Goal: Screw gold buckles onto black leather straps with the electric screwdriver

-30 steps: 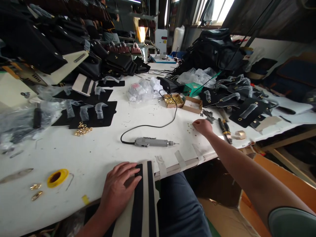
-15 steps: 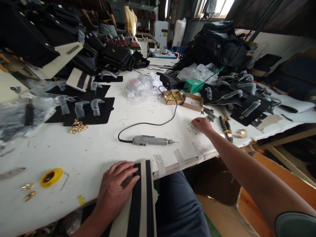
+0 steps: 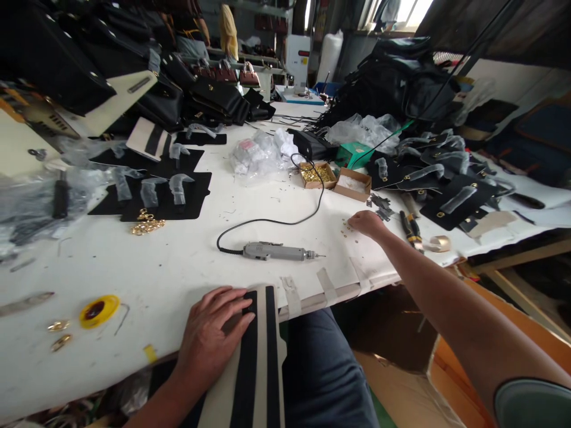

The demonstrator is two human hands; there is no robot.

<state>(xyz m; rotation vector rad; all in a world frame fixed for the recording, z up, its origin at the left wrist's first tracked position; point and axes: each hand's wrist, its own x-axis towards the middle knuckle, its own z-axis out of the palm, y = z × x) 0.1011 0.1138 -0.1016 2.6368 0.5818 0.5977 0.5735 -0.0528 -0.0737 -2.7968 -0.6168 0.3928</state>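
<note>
Under my left hand (image 3: 216, 330) lies a cream panel with dark stripes (image 3: 263, 351), propped between the table's front edge and my lap. The fingers and thumb bear on its upper end, holding it; the fingertips meet at a dark stripe. My right hand (image 3: 366, 224) rests on the white table with its fingers curled in. What those fingers pinch, if anything, is hidden. Beside the fingertips lie several tiny gold-coloured pieces (image 3: 344, 228). Between the hands sits a grey electric screwdriver (image 3: 279, 252), its bit pointing right.
Open boxes hold gold hardware (image 3: 317, 173) and small pale pieces (image 3: 352, 181). Past my right hand are dark metal plates (image 3: 381, 206) and pliers (image 3: 410, 229). Yellow tape (image 3: 99, 311) and gold chain (image 3: 147, 223) lie left. Black bags (image 3: 392, 77) are piled behind; people stand farther back.
The whole view has shifted slightly, moving the table items a little right in the picture. Both hands keep about the same places, and the right fingers look more tucked in.
</note>
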